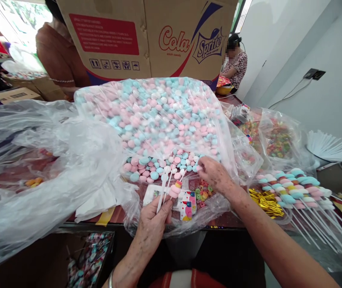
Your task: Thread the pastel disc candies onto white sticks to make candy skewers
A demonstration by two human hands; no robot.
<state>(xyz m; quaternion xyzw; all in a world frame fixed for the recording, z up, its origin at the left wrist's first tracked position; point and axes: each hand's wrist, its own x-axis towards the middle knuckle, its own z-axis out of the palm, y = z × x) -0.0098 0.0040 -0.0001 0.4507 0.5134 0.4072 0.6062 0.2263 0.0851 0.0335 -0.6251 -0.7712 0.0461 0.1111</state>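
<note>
Pink-and-blue candies (177, 160) lie partly hidden behind the right hand (214, 174).

I am holding my left hand (154, 220) low at centre, its thumb (166, 209) pressing toward the bent fingers in a pinch grip. My left forearm (133, 260) is slanting in from below. My right forearm (267, 228) is extending farther forward, crossing diagonally from the lower right. My right hand (214, 173) is pointing inward, its fingers curling, their tips not showing clearly.
</note>
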